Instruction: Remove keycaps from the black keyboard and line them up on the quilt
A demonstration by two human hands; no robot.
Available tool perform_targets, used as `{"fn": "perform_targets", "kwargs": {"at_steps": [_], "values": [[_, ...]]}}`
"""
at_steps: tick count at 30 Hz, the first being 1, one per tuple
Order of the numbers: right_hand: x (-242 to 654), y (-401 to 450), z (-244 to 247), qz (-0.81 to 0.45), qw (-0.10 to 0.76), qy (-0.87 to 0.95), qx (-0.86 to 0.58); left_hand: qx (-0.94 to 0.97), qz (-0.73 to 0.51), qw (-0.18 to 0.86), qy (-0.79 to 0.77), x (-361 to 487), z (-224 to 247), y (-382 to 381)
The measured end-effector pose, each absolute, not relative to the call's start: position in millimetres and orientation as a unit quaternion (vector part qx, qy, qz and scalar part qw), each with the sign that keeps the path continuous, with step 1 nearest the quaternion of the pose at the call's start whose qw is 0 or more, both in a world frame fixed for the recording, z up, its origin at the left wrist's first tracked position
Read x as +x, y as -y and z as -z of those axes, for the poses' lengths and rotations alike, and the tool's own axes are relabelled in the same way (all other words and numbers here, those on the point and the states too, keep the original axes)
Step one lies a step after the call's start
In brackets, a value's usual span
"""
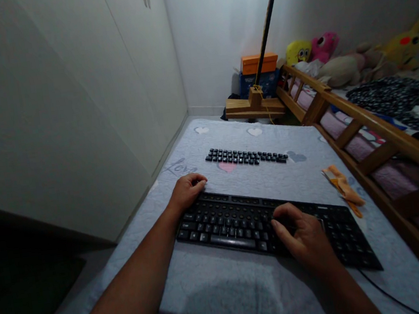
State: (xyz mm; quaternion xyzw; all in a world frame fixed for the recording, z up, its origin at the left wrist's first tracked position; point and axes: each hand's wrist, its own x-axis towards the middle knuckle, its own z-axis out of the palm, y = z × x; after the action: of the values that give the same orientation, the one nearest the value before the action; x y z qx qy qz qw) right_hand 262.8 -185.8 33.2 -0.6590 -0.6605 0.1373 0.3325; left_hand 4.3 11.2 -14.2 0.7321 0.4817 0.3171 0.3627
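Note:
A black keyboard (231, 225) lies slightly angled on the cloth-covered table (217, 283). Some of its upper key positions look bare. My left hand (188, 192) rests at its upper left corner, fingers curled together; whatever they hold, if anything, is hidden. Over the right part of the keys is my right hand (298, 230), thumb and forefinger pinched close together, with nothing clearly visible between them. Beyond the keyboard, loose black keycaps (245, 156) are laid out in rows on the cloth.
An orange cloth (345, 186) and a brush (354, 209) lie at the right. A wooden bed rail (357, 113) runs along that side, with plush toys behind. A wooden stand (254, 103) with a pole is beyond the far edge; a cable leaves the keyboard at lower right.

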Motion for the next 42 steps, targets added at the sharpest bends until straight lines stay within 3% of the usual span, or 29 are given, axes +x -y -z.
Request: {"fn": "perform_targets", "kwargs": {"at_steps": [42], "values": [[257.2, 181.2, -32.9, -0.052, 0.367, 0.677, -0.636, 0.733, -0.32, 0.353, -0.485, 6.2, 7.3, -7.2]]}}
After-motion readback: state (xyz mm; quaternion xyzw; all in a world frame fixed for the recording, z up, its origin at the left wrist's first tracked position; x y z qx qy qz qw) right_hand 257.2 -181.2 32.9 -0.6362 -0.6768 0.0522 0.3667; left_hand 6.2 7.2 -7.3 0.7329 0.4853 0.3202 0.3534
